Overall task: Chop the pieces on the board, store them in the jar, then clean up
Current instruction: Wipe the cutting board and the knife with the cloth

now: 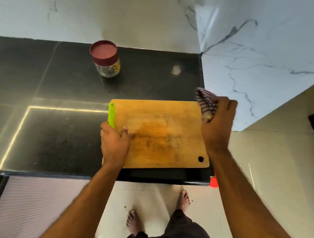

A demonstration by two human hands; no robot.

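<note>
A wooden cutting board (162, 131) with a hole near its front right corner lies at the counter's front edge, its surface bare apart from stains. My left hand (114, 143) grips the board's left edge together with a lime-green knife handle (112, 114). My right hand (218, 123) holds a bunched striped cloth (205, 102) at the board's far right corner. A glass jar (105, 61) with a maroon lid on stands farther back on the counter, with a few yellowish pieces visible inside.
The dark stone countertop (56, 85) meets a marble wall (87, 5) behind and a marble pillar (269, 63) on the right. A ribbed mat (37, 203) lies at the lower left. A pale smudge (176, 69) marks the counter. My bare feet stand on the tiled floor (153, 202), with small scraps nearby.
</note>
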